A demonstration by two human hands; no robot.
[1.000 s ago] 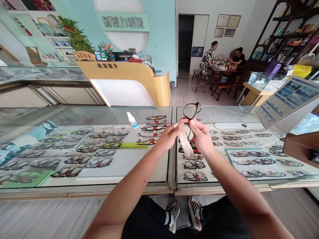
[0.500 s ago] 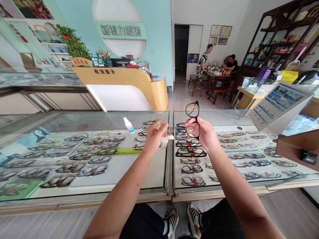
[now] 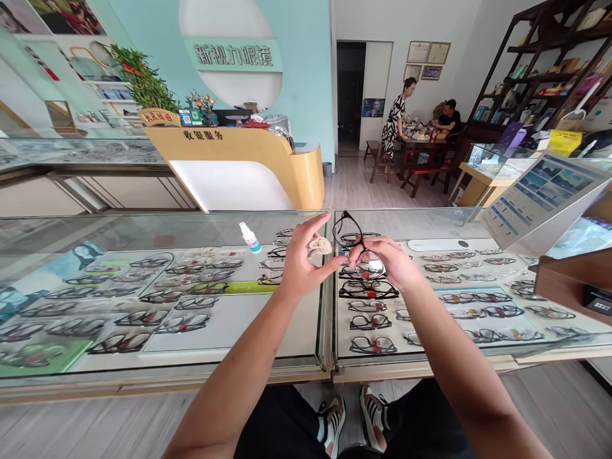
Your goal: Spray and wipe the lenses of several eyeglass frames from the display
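Over the joint between two glass display cases, my left hand [image 3: 302, 262] holds a crumpled cream cloth [image 3: 320, 246] in its palm, thumb and forefinger spread apart. Just right of it, my right hand [image 3: 396, 262] grips a pair of dark-framed eyeglasses [image 3: 348, 231] by one lens side, with the frame tilted. The left fingertips and thumb come close to the eyeglasses; the cloth is apart from the lenses. A white spray bottle [image 3: 250, 238] with a blue-green label band stands on the left glass top. Part of the cloth is hidden by the fingers.
Rows of eyeglasses [image 3: 373, 345] lie under the glass [image 3: 329, 366]. At right are a tilted printed board [image 3: 542, 201] and a brown wooden stand [image 3: 568, 284]. Beyond are a cashier counter [image 3: 248, 153] and two people [image 3: 396, 121] at a table.
My left hand has opened its thumb and forefinger and moved right toward the eyeglasses, with the cloth bunched in it. The eyeglasses have been lowered and tilted leftward in my right hand.
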